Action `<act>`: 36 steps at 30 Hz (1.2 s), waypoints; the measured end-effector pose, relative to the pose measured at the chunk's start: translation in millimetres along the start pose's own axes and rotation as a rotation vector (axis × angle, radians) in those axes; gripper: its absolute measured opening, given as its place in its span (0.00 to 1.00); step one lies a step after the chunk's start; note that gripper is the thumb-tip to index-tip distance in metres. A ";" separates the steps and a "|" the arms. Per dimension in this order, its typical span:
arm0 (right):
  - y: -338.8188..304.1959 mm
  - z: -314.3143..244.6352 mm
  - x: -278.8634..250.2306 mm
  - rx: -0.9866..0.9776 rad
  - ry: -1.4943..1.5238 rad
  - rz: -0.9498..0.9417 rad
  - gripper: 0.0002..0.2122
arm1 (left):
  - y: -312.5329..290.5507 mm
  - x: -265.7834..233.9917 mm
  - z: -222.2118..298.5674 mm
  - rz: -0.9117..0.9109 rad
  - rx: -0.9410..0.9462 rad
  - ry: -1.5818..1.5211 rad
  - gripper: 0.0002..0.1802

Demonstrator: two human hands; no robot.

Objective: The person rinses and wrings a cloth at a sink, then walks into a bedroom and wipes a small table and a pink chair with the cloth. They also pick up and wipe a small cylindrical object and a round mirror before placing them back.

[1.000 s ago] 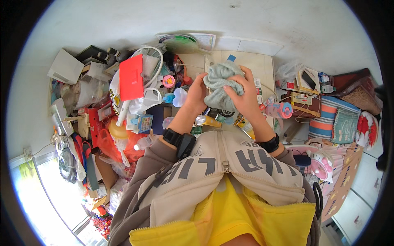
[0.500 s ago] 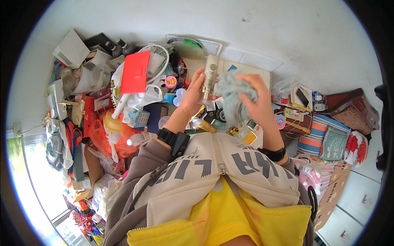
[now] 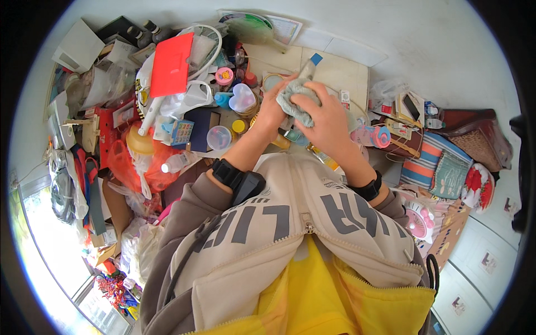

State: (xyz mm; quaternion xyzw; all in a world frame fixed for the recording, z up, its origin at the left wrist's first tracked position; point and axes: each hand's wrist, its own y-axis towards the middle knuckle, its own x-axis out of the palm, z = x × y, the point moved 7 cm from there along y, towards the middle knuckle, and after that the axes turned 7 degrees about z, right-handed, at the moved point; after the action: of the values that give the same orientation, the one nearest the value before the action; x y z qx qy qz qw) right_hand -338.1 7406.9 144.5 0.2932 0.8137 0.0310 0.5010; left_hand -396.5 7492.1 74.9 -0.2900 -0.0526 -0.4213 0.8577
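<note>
Person wears beige zip hoodie [image 3: 290, 234] w/ big grey block lettering across chest, sleeves pushed up. Yellow garment [image 3: 329, 296] shows under open zip. Black smartwatch [image 3: 227, 173] on left wrist, black band [image 3: 368, 188] on right wrist. Dark cord near left shoulder.

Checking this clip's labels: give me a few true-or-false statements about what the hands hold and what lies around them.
1. Both hands grip a grey-green cloth. True; left hand and right hand close on it.
2. The cloth lies flat on the table. False; it is bunched between the hands.
3. A red flat folder lies in the clutter to the left. True.
4. Both wrists are bare. False; each wears a black band.
</note>
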 end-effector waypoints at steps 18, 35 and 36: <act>19.2 45.1 -48.6 0.136 0.411 0.337 0.10 | 2.3 -38.2 -0.4 0.019 0.100 0.288 0.24; -3.6 30.2 -23.6 0.130 0.255 0.401 0.10 | 5.7 -25.1 -3.8 -0.026 0.170 0.177 0.21; -8.1 11.5 -16.6 0.006 0.257 0.361 0.10 | 8.0 -24.8 -0.9 -0.005 0.200 0.163 0.21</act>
State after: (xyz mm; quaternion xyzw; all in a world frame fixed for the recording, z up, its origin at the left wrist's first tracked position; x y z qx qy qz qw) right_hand -326.7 7389.0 149.2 0.4291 0.8053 0.1548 0.3787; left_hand -406.5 7512.5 62.2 -0.1677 -0.0253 -0.4384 0.8827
